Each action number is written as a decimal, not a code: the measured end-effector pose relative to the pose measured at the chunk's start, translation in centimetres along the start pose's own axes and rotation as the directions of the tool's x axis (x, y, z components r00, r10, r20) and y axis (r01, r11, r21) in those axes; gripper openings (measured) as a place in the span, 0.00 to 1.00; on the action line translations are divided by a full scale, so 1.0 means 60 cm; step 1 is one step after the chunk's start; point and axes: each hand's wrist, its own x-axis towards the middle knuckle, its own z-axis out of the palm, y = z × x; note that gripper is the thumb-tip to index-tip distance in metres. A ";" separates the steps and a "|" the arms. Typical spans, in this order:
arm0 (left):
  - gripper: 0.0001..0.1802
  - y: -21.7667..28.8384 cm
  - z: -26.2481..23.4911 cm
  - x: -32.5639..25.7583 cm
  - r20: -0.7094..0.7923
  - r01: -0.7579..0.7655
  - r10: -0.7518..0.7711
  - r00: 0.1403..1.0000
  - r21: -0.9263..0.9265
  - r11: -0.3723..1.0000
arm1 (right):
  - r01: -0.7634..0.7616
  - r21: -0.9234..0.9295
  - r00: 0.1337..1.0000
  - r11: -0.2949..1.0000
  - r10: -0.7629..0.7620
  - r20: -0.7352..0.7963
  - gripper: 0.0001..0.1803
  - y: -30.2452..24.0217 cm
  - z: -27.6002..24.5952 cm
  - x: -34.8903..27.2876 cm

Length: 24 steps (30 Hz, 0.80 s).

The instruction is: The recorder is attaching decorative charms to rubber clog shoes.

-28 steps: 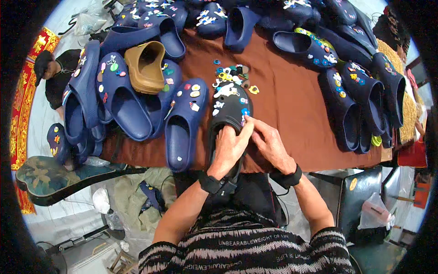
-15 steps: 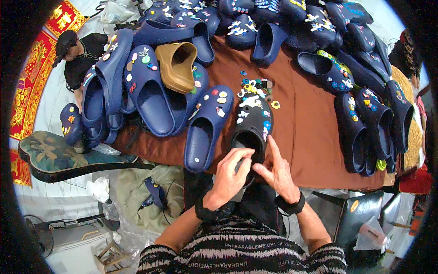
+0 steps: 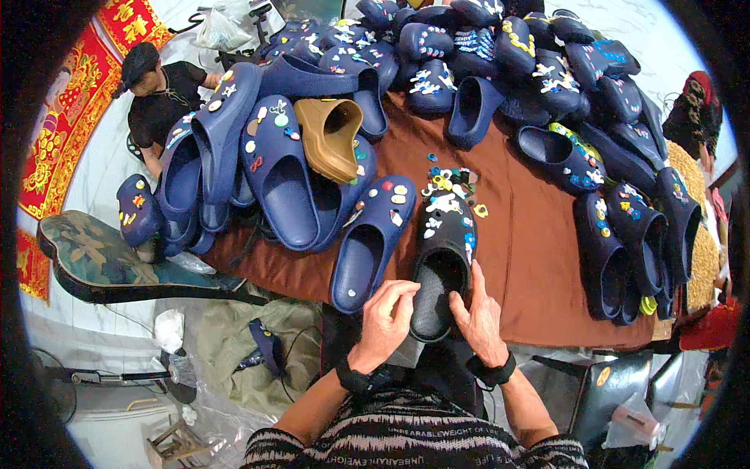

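At the near edge of a table spread with a brown cloth (image 3: 539,270), a black clog (image 3: 439,285) lies sole down, its toe pointing away from the person and its open heel end toward them. White charms (image 3: 444,205) cover part of its toe, and blue charms (image 3: 469,239) run down its right side.

The right hand (image 3: 481,324) is partly open around the clog's right wall, thumb at the inner rim and index finger stretched along the outside, keeping hold of the shoe. The left hand (image 3: 384,322) is at the clog's left side, its fingers curled in toward the thumb, fingertips close to the rim; whether they pinch something small cannot be told. Each wrist wears a black band (image 3: 353,377).

Just beyond the toe is a small pile of loose charms (image 3: 451,181) in mixed colours, with a yellow charm (image 3: 480,210) just to its right. Left of the clog, near it, lies a blue slipper (image 3: 371,244) dotted with charms. Farther left, a tan clog (image 3: 328,142) sits on top of blue clogs (image 3: 291,199). More decorated dark clogs (image 3: 558,82) crowd the far side, and others (image 3: 603,270) line the right. A co-worker in black (image 3: 168,105) is beyond the table's left side.
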 end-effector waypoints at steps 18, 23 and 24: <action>0.09 -0.087 0.058 0.001 0.101 0.031 -0.029 0.994 -0.020 0.999 | 0.274 0.218 0.931 0.937 -0.202 -0.303 0.26 -0.044 -0.086 0.202; 0.07 -0.084 0.061 0.001 0.087 0.056 -0.056 0.995 0.004 0.998 | 0.334 0.059 0.885 0.941 -0.291 -0.364 0.28 -0.092 -0.044 0.426; 0.07 -0.082 0.064 0.002 0.085 0.055 -0.055 0.995 0.000 0.998 | 0.306 0.029 0.901 0.952 -0.280 -0.332 0.28 -0.107 -0.040 0.468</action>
